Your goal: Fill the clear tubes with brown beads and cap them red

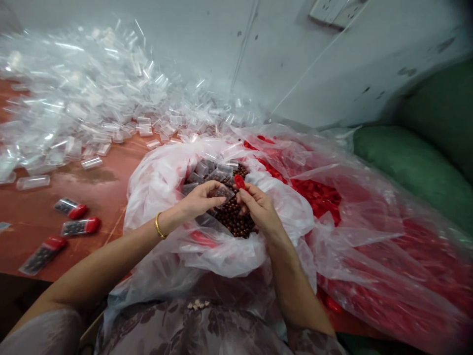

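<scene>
A person's left hand (201, 197) is gripping a clear tube (221, 191) filled with brown beads, its grip closed around it, while the right hand (258, 204) is pinching a red cap (240, 182) just at the tube's 1 o'clock end, above an open bag of beads (236, 222). Capped tubes (79, 226) are lying on the red surface (107, 192) at 9 o'clock, empty tubes (92, 103) piling at 11 o'clock

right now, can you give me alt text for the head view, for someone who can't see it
Over a clear bag of dark brown beads, the left hand holds a clear tube while the right hand pinches a red cap. Three capped filled tubes and a heap of empty tubes lie on the table.
</scene>
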`<state>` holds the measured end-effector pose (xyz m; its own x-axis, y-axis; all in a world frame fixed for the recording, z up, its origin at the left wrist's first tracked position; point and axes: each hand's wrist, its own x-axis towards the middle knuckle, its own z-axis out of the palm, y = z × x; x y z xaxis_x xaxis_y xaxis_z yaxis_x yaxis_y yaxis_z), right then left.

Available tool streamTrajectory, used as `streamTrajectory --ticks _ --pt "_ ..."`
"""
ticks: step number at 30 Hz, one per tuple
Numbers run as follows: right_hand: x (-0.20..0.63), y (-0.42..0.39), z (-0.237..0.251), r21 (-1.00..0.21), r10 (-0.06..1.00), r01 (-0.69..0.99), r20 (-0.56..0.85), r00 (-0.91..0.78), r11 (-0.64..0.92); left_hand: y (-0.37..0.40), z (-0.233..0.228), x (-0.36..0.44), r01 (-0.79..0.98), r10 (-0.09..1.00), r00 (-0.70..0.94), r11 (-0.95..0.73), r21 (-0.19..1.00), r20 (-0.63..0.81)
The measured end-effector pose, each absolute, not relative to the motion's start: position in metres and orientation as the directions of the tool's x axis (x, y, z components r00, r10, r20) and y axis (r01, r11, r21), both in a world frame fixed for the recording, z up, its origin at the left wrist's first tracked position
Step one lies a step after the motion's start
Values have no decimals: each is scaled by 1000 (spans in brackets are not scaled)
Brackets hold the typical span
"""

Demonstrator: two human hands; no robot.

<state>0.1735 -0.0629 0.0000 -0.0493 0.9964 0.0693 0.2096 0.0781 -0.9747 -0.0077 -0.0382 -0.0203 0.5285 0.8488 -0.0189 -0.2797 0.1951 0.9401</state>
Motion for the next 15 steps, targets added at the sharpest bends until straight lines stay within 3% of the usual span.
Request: streamTrajectory --ticks 3,7,15 --pt "171 -57 7 -1000 1000 16 6 14 6 -38 -24 -6 -250 835 550 173 953 -7" --pt "163 -46 11 -995 998 -100 -25 61 -19 -39 -23 -7 -263 791 610 144 954 48" --pt "157 -44 -1 -999 999 -13 -31 19 -30 -44 -12 -12 -342 756 643 141 929 122"
